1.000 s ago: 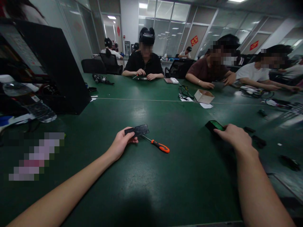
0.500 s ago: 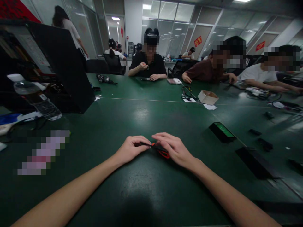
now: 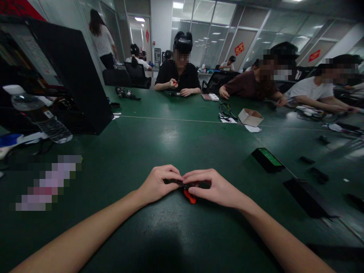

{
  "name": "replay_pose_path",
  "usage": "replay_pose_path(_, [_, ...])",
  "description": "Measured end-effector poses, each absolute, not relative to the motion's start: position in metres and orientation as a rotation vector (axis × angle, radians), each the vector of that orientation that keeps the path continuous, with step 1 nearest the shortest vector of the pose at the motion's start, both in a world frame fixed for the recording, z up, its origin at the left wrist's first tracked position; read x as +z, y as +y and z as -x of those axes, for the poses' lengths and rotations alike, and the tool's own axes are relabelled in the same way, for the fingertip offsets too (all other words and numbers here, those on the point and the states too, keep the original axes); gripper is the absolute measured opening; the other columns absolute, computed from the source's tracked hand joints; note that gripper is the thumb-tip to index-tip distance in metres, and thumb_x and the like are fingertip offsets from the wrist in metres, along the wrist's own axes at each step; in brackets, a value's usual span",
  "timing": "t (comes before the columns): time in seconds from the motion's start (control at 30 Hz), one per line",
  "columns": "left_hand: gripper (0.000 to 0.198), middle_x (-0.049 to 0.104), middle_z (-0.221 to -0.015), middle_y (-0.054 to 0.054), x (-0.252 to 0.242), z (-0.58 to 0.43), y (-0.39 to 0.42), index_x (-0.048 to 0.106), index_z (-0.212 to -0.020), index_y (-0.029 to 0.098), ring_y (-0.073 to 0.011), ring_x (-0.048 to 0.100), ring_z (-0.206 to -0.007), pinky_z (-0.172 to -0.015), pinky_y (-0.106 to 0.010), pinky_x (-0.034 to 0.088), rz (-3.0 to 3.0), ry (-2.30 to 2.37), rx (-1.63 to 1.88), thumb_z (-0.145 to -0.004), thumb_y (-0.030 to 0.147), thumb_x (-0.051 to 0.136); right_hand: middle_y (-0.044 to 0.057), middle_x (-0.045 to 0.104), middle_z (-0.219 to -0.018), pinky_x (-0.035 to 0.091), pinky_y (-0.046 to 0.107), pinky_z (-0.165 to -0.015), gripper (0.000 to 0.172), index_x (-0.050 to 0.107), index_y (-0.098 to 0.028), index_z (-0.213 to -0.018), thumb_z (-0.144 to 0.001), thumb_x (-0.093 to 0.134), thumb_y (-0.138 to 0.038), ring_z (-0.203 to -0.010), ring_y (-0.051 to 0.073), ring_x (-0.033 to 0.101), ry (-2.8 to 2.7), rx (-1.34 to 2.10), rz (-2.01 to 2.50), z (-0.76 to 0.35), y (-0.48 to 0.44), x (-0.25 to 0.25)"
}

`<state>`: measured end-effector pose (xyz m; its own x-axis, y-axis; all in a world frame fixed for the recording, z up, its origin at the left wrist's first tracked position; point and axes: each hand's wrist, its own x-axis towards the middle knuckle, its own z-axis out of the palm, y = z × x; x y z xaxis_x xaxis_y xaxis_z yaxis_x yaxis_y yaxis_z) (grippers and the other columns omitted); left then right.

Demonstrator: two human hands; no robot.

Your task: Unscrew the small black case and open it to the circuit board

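My left hand (image 3: 157,183) is closed in a pinch on a thin dark strip-like piece (image 3: 174,182) above the green table. My right hand (image 3: 214,188) meets it from the other side, its fingertips close to the left ones and the thumb bent in beneath. Below the fingertips hangs a rounded orange-red handle (image 3: 190,196), touching or close to my right thumb. It looks joined to the dark piece, but the fingers cover the join, so the exact kind of object cannot be told.
On the green table (image 3: 159,151), a phone with a lit green screen (image 3: 269,158) and a flat black object (image 3: 308,197) lie right. A water bottle (image 3: 42,115) and black computer case (image 3: 74,76) stand left. Beyond are a small box (image 3: 250,117) and a seated person (image 3: 179,77).
Both hands have come slightly closer to me, and my right thumb has moved in. The orange-red handle has swung from under my right hand to hang below the fingertips.
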<state>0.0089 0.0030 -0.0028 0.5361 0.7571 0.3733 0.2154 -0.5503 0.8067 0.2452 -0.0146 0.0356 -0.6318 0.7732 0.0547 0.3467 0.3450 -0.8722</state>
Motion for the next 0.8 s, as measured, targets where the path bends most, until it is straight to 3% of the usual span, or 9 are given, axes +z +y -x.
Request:
replay_pose_path(0.17, [0.022,0.073,-0.102,-0.007,0.002,-0.008,0.004,0.075,-0.109,0.019,-0.0182,0.067,-0.087,-0.078,-0.029,0.051,-2.028,0.948,0.950,-0.088,0.023,0.071,0.004,0.073,-0.121,0.053,0.039,-0.099,0.028,0.076,-0.025,-0.112,-0.090,0.068,-0.039,-0.110,0.025,0.068,-2.191,0.985,1.186,-0.287,0.003,0.045])
replay_pose_path(0.3, [0.016,0.072,-0.100,-0.006,0.003,-0.008,0.004,0.074,-0.104,0.017,-0.0176,0.066,-0.085,-0.075,-0.028,0.051,-2.021,0.969,0.927,-0.090,0.023,0.068,0.004,0.073,-0.120,0.052,0.034,-0.093,0.035,0.073,-0.027,-0.119,-0.089,0.065,-0.040,-0.105,0.025,0.068,-1.807,0.145,2.095,-0.363,0.025,0.055])
replay_pose_path(0.37, [0.014,0.072,-0.101,-0.006,0.003,-0.009,0.003,0.074,-0.101,0.018,-0.0174,0.066,-0.086,-0.077,-0.028,0.051,-2.039,0.942,0.919,-0.090,0.021,0.066,0.014,0.072,-0.119,0.050,0.041,-0.091,0.043,0.071,-0.018,-0.126,-0.092,0.059,-0.040,-0.109,0.033,0.066,-1.568,-0.047,2.341,-0.399,0.031,0.057])
replay_pose_path(0.47, [0.013,0.073,-0.100,-0.007,0.003,-0.009,0.002,0.074,-0.098,0.018,-0.0177,0.067,-0.087,-0.078,-0.028,0.051,-2.051,0.930,0.915,-0.091,0.019,0.064,0.022,0.072,-0.112,0.048,0.044,-0.084,0.046,0.072,-0.012,-0.124,-0.091,0.058,-0.041,-0.109,0.040,0.065,-1.328,-0.100,2.551,-0.433,0.033,0.055])
replay_pose_path(0.8, [0.012,0.073,-0.095,-0.006,0.001,-0.009,0.003,0.074,-0.091,0.018,-0.0182,0.067,-0.087,-0.080,-0.029,0.051,-2.053,0.883,0.961,-0.091,0.018,0.062,0.019,0.072,-0.115,0.045,0.040,-0.071,0.046,0.072,-0.024,-0.125,-0.089,0.057,-0.048,-0.106,0.038,0.065,-1.350,-0.035,2.658,-0.440,0.036,0.041])
